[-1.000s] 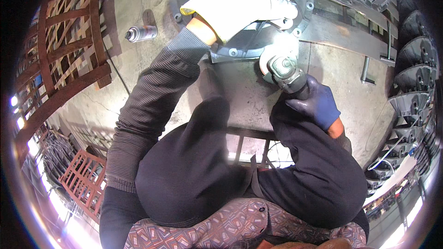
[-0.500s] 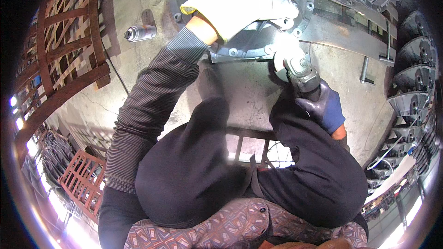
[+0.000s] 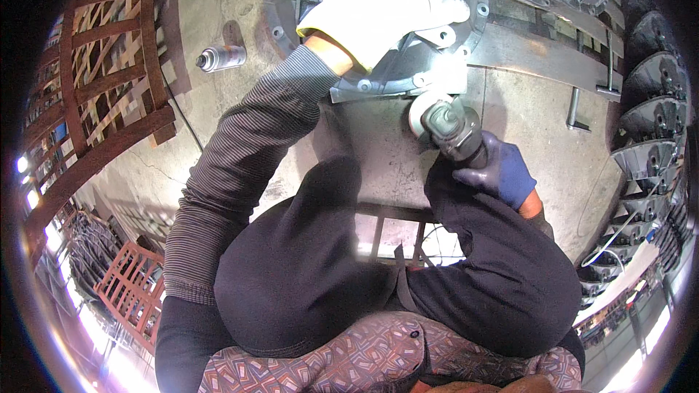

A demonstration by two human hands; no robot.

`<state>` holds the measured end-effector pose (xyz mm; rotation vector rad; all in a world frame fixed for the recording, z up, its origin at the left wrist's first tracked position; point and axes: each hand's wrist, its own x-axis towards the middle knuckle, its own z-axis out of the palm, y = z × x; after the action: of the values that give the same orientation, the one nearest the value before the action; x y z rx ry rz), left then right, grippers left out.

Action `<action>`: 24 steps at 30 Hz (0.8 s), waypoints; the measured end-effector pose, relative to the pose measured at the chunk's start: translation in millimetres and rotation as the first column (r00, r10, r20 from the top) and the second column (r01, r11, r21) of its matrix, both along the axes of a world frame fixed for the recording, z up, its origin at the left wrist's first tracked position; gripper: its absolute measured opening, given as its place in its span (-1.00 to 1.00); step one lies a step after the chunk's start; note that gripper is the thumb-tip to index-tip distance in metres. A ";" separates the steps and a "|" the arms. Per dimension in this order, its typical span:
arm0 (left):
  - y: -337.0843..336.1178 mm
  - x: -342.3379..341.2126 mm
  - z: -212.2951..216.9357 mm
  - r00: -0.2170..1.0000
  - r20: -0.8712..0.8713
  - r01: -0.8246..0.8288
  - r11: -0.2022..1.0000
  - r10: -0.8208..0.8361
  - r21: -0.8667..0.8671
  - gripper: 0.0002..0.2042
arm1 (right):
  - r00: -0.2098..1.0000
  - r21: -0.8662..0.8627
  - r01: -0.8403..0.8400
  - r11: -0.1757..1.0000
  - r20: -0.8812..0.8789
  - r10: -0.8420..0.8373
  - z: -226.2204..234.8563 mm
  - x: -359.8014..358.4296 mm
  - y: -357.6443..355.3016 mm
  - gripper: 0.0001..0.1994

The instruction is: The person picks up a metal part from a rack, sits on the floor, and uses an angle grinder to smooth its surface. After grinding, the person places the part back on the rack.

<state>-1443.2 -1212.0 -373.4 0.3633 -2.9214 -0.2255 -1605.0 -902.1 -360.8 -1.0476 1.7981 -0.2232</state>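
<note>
The right hand [image 3: 496, 169] grips an angle grinder [image 3: 457, 131] by its body, behind the disc [image 3: 419, 114] — probably dense, stiff, best held there. Under the left hand [image 3: 380, 14] lies a metal casting [image 3: 397, 67] — likely heavy, rigid, best grasped by its rim; whether that hand grips, I cannot tell.

My left arm [image 3: 247, 153] reaches forward, slanting inward; my gloved left hand [image 3: 378, 18] shows its back, fingers [image 3: 448, 12] rightward; my gloved right hand [image 3: 501, 171] curls in a grip near my right leg [image 3: 502, 276].
</note>
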 end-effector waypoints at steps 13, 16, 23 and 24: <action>-35.6 9.6 10.5 0.966 0.235 0.125 0.989 -0.105 -0.076 -0.64 | 0.995 -0.114 0.096 0.989 -0.029 -0.100 2.1 -5.1 8.8 -0.19; -29.7 8.4 7.6 0.949 -0.184 0.243 0.966 -0.255 -0.083 -0.63 | 0.995 -0.099 0.091 0.991 -0.024 -0.094 0.5 -4.5 6.0 -0.19; -6.6 -7.2 5.7 0.973 0.216 -0.095 0.993 0.078 0.068 -0.62 | 0.996 -0.152 0.051 0.987 -0.064 -0.061 4.8 1.2 -13.1 -0.17; -5.6 -8.3 7.5 0.963 0.251 -0.115 0.992 0.097 0.059 -0.62 | 0.996 -0.134 0.036 0.990 -0.075 -0.047 5.7 1.1 -15.9 -0.16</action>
<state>-1451.6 -1217.6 -365.8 0.5986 -3.1318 -0.2907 -1603.9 -918.0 -355.1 -1.1259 1.8973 -0.3355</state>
